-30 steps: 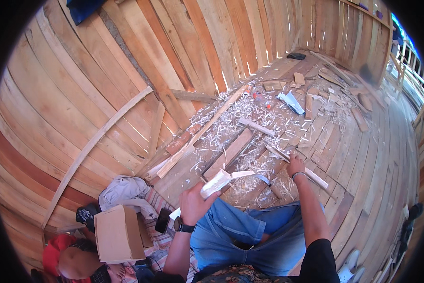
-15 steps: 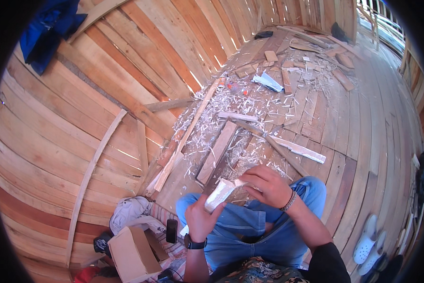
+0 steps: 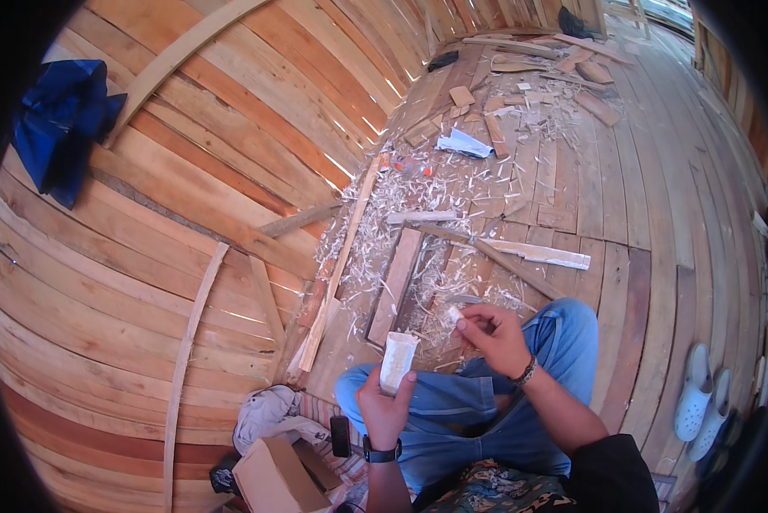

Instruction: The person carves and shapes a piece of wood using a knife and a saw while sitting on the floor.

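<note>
My left hand (image 3: 382,402) is closed round the lower end of a whitish wood block (image 3: 398,361), which stands up from the fist with a ragged top. To its right, apart from the block, my right hand (image 3: 497,335) pinches a small pale wood chip (image 3: 455,315) between thumb and fingers. Just beyond those fingertips is a thin grey strip (image 3: 463,299); whether it is a blade or a sliver I cannot make out. Both hands are above my crossed legs, over the floor.
Pale shavings (image 3: 358,231) litter the floor ahead, around a brown plank (image 3: 397,282) and a long whitish stick (image 3: 542,254). At lower left are a cardboard box (image 3: 277,479) and a phone (image 3: 340,436). Light clogs (image 3: 694,393) stand at right. A plank wall (image 3: 144,299) rises on the left.
My right hand has come away from the top of the block with a small chip in its fingers. The block is now more upright in my left hand. The view has shifted.
</note>
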{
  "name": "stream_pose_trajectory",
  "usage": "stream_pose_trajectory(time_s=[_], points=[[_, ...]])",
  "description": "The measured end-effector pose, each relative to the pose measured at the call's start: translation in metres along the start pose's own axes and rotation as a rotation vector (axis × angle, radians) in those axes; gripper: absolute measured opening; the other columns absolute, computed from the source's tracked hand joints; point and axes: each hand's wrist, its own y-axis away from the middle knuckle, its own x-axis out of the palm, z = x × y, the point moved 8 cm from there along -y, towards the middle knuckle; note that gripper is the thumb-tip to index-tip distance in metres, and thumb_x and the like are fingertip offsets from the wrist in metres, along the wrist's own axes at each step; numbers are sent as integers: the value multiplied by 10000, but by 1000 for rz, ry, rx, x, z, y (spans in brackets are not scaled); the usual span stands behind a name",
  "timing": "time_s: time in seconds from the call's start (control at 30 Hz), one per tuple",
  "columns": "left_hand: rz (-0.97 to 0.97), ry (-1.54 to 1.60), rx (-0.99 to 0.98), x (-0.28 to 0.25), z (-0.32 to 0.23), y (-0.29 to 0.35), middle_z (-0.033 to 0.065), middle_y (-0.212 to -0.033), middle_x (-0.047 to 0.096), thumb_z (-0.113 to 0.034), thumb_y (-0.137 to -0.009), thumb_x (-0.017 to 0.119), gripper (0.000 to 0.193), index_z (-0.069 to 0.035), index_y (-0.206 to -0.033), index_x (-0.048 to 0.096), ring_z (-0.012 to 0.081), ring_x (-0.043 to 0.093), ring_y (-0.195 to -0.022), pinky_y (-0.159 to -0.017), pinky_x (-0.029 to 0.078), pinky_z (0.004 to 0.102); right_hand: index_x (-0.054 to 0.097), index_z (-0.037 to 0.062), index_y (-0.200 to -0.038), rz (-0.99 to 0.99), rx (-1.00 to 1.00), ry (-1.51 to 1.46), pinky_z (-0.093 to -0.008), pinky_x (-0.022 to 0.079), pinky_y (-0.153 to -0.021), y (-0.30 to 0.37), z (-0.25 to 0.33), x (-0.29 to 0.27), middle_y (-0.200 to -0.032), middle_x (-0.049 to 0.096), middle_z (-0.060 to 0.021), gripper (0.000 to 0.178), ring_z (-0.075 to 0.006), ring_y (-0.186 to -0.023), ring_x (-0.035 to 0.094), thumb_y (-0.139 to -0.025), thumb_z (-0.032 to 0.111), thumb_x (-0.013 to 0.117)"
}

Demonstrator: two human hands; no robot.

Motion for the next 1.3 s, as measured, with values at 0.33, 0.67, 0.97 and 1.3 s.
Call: stream_pose_trajectory(time_s=[0.33,0.67,0.97,1.3], points=[[169,568,-334,41,69,-12,76,-867,621,-115,-964,501,247,10,-1175,522,149,618,-724,-641,505,288,718,-1,-828,-640,178,1015,-322,536,-625,-31,-57,-373,-695,701,-134,158,-183,-635,688,-766,144,708],[299,914,-490,82,127,-45,118,-969,614,-145,-995,457,265,-6,-1219,482,222,631,-862,-814,522,365,614,-25,-1150,-448,147,1362,-410,470,-961,-66,-65,-308,-1162,622,-258,472,-378,-1079,600,-784,261,693],[315,1027,-530,125,199,-76,102,-945,645,-172,-963,565,186,-21,-1071,561,213,632,-887,-819,539,356,668,-18,-1052,425,403,1747,-416,511,-886,-131,-202,-142,-1079,665,-234,557,-370,-1017,637,-757,454,680],[50,1131,-586,108,219,-79,23,-933,660,-187,-920,653,223,-50,-1090,610,155,639,-816,-734,528,308,663,14,-1045,726,322,1869,-429,513,-888,-120,-266,-131,-1080,672,-182,422,-347,-1035,637,-817,368,646]])
